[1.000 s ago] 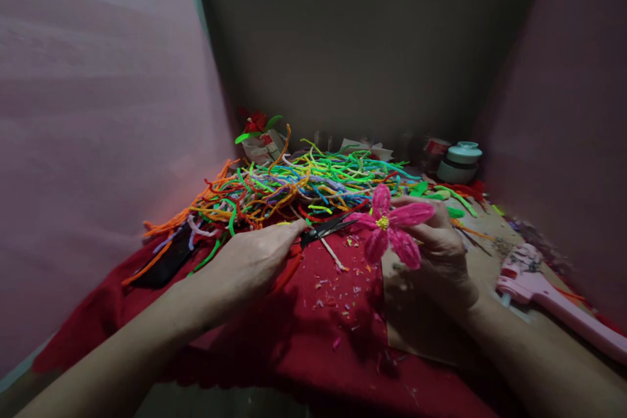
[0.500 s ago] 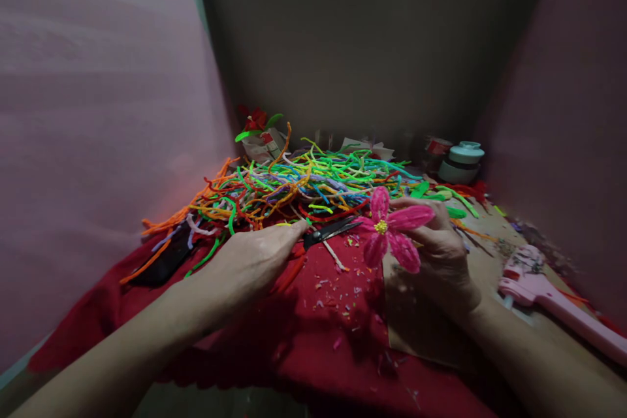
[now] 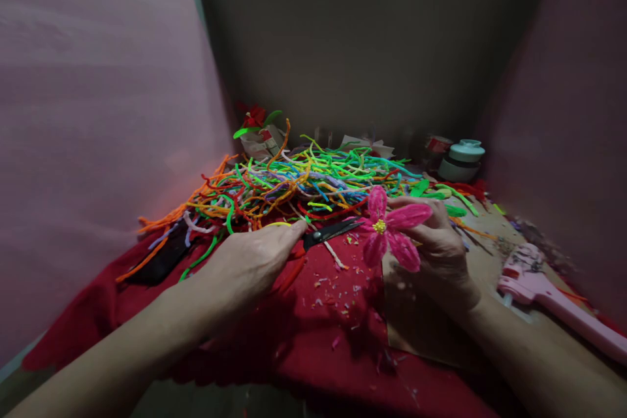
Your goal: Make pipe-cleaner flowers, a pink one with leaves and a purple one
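A pair of scissors with dark blades and red handles is gripped in my left hand, its fingers closed round the handles. The blades point right, and their tips meet the left petal of a pink pipe-cleaner flower with a yellow beaded centre. Behind the flower, my right hand is closed on it and keeps it upright, facing me. The flower hides part of those fingers. Small coloured clippings lie scattered on the red cloth below.
A heap of multicoloured pipe cleaners spreads behind my hands. At the right, a pink glue gun rests on a brown board. A dark phone-like object lies left, a light-blue lidded jar stands back right. Walls rise at both sides.
Almost nothing differs. The flower has shifted very slightly left and the scissor tips stay against its left petal; the whole view has moved a little.
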A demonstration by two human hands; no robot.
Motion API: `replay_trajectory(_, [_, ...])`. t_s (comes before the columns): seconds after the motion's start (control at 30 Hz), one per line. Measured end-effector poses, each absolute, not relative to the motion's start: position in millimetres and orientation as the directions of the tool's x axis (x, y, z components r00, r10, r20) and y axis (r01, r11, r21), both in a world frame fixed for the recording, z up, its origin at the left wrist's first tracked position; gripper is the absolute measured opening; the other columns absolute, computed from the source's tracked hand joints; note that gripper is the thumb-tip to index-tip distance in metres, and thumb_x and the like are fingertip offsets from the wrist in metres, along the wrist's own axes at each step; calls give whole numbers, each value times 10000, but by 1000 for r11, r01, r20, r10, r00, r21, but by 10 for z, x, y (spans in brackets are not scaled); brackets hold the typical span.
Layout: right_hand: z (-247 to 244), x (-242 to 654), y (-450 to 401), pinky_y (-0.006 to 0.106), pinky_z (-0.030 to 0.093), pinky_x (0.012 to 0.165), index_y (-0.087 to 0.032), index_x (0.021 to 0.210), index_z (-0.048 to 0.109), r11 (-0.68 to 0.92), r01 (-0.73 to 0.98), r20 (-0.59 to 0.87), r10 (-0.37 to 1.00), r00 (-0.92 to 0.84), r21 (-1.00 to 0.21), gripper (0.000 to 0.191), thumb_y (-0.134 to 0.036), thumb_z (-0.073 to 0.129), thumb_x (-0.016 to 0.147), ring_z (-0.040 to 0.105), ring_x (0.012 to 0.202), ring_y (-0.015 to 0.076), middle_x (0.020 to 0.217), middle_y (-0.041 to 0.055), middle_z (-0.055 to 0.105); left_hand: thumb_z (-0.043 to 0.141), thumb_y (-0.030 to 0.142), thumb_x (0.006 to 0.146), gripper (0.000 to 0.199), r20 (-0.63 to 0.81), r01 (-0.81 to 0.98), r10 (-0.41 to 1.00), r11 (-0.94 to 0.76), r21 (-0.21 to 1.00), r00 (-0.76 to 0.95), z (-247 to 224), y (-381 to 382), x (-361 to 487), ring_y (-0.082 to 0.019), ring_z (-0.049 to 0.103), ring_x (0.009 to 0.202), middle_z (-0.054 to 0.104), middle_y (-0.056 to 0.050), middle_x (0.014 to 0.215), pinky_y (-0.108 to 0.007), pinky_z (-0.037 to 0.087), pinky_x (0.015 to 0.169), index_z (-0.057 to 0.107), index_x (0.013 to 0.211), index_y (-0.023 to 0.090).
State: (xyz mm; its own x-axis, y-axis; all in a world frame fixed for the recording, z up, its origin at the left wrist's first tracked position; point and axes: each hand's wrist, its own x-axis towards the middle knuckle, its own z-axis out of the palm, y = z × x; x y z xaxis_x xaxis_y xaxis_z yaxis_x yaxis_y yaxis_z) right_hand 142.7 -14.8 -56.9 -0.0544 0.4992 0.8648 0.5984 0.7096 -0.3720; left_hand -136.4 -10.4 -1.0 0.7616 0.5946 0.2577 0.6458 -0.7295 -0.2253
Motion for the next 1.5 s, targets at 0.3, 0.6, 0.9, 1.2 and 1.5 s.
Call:
replay_trajectory(0.3, [-544, 1416, -170, 414, 430, 823, -248, 903, 709, 700, 619, 864, 500, -69, -356, 183, -155, 694, 747, 527, 955, 248, 1044, 77, 625, 346, 109, 900, 400, 290, 663, 606, -730, -166, 741, -74, -92, -1395, -206, 654, 1015, 646, -133, 1200, -314, 532, 887, 522, 1260, 108])
replay_trajectory(0.6, [-539, 1411, -162, 407, 435, 814, -258, 890, 724, 701, 621, 874, 483, -55, -349, 164, -178, 683, 754, 547, 942, 246, 1022, 74, 644, 329, 77, 894, 392, 283, 634, 576, -748, -196, 767, -129, -88, -1413, -210, 662, 1004, 663, -165, 1153, -317, 538, 875, 526, 1233, 61])
replay_trajectory(0.9, [-542, 1402, -171, 413, 454, 803, -267, 809, 735, 648, 517, 791, 604, 99, -559, 97, -251, 712, 715, 571, 917, 255, 946, 60, 667, 308, 148, 903, 404, 218, 758, 740, -653, 2, 636, -76, -32, -1451, -190, 682, 891, 685, -112, 1095, -288, 539, 778, 492, 1263, 143])
replay_trajectory(1.2, [-466, 1431, -5, 272, 459, 565, -230, 678, 697, 301, -337, 189, 927, 325, -892, 153, -313, 779, 579, 560, 584, 121, 698, -5, 680, 366, 301, 905, 354, -56, 725, 724, -688, 17, 688, -292, 258, -1314, -235, 661, 926, 683, -91, 1077, -312, 512, 722, 587, 1169, 221])
replay_trajectory(1.5, [-513, 1456, 24, 278, 448, 520, -254, 700, 722, 303, -343, 217, 939, 267, -889, 112, -302, 773, 613, 593, 579, 133, 773, 10, 735, 426, 328, 888, 356, -75, 679, 676, -733, 33, 733, -340, 523, -1201, -179, 651, 829, 688, -69, 1010, -245, 473, 684, 579, 1203, 261])
